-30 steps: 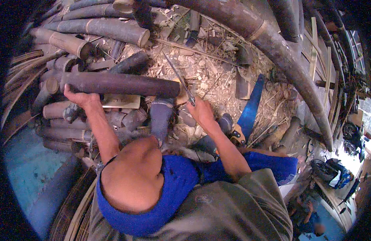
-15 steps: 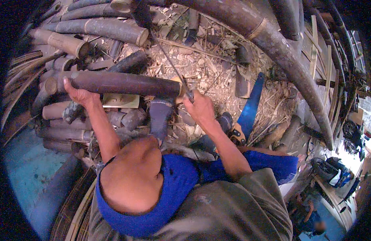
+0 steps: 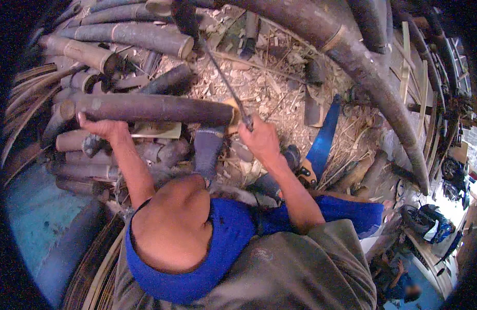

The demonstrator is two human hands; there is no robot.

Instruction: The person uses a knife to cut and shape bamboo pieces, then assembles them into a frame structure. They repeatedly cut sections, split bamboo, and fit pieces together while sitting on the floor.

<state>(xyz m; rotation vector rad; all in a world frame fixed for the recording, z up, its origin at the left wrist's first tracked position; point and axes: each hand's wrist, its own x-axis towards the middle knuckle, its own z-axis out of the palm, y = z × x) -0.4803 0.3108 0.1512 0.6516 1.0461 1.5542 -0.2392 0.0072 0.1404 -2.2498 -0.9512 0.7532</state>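
A thick dark bamboo section (image 3: 150,107) lies crosswise in front of me, its pale cut end to the right. My left hand (image 3: 106,129) grips its left part from the near side; most of those fingers are hidden behind it. In my right hand (image 3: 261,140), fingers wrapped round the grip, is a long thin blade (image 3: 223,72) seen nearly edge-on. It slants up and away to the left, past the bamboo's right end. Whether the blade touches that end, I cannot tell.
A handsaw (image 3: 322,135) with a blue-looking blade stands to the right of my foot. A long bamboo pole (image 3: 360,64) arches across the far right. Cut bamboo pieces (image 3: 130,37) lie at the left. Wood chips (image 3: 267,85) cover the ground. Another person (image 3: 396,276) is at lower right.
The blade has shifted slightly, and my right hand has moved a little to the right. My left thumb sits lower against the bamboo, which has barely moved.
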